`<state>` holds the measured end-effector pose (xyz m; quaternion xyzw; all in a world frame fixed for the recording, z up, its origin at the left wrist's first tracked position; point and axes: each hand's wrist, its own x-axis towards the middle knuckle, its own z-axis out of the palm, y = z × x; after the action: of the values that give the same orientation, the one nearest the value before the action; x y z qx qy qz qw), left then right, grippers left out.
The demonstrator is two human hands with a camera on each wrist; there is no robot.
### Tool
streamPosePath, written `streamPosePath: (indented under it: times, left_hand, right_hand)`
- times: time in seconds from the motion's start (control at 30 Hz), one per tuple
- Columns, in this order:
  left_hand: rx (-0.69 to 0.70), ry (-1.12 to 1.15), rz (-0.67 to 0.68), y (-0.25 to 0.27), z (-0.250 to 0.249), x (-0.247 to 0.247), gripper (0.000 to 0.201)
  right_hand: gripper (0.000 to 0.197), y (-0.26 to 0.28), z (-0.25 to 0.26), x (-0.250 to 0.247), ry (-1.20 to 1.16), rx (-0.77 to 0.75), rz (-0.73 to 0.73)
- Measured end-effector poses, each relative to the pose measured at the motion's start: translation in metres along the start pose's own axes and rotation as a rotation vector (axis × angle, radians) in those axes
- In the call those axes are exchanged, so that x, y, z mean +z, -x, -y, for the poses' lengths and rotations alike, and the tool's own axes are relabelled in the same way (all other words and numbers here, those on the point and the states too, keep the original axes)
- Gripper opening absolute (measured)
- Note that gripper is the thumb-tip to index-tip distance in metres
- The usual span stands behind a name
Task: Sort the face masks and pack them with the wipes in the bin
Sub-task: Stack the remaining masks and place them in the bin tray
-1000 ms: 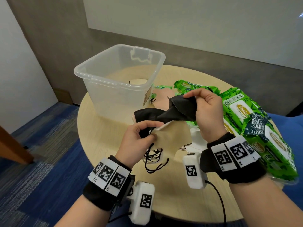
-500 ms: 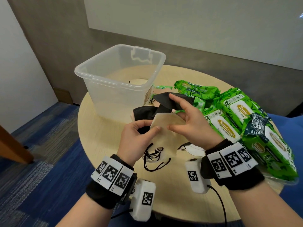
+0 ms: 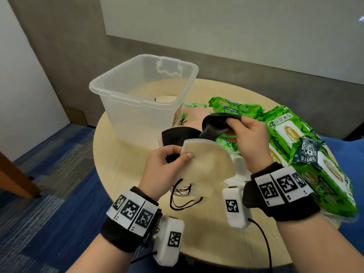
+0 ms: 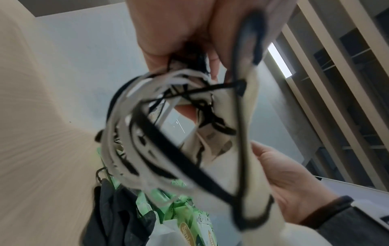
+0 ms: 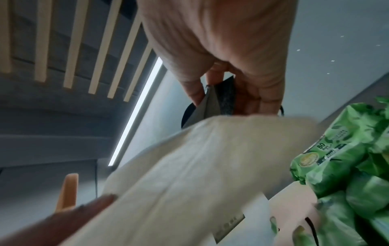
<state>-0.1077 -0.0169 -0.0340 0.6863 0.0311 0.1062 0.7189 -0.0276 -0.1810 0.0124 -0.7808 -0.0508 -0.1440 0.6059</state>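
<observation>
Counter (image 3: 122, 194) is round and pale wood. Bin (image 3: 110, 91) sits at its far left, clear plastic, with what looks like one pale mask and a dark loop on its floor. Wipes (image 3: 323, 174) are piled on your right, green packs, none in the bin yet.

Your left hand (image 3: 163, 170) pinches the beige mask (image 3: 208, 164) at its top edge, thumb on front, with more masks bunched behind it; a tangle of black and white ear loops (image 4: 160, 126) hangs below. Your right hand (image 3: 250, 140) is curled on the black mask (image 3: 214, 125), lifting it off the bunch above the counter. Another black mask (image 3: 177, 134) shows behind the beige one.

Masks should handle light, soft and floppy, no weight to steady them. Loops look snagged, so pull slowly. Grip the fabric body or folded edge, not a loop.
</observation>
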Motion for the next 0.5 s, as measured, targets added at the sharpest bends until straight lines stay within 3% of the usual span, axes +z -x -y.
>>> streamPosePath:
  times: [0.13,0.33,0.4,0.5]
  left_hand:
    - [-0.008,0.038,-0.081,-0.003,0.002,-0.006,0.006]
    - [0.034,0.007,-0.274,-0.011,0.005,-0.018,0.009]
    - [0.042,-0.012,-0.318,-0.014,0.006,-0.02,0.006]
    - [0.061,-0.057,-0.357,-0.016,0.008,-0.018,0.01]
  right_hand:
    - [0.023,-0.007,-0.006,-0.014,-0.065,0.03,-0.048]
    - [0.019,-0.011,-0.001,-0.031,-0.086,-0.062,-0.253]
    - [0.016,-0.012,0.002,-0.033,-0.076,-0.068,-0.224]
    - [0.017,-0.007,0.009,-0.031,-0.227,-0.06,-0.028]
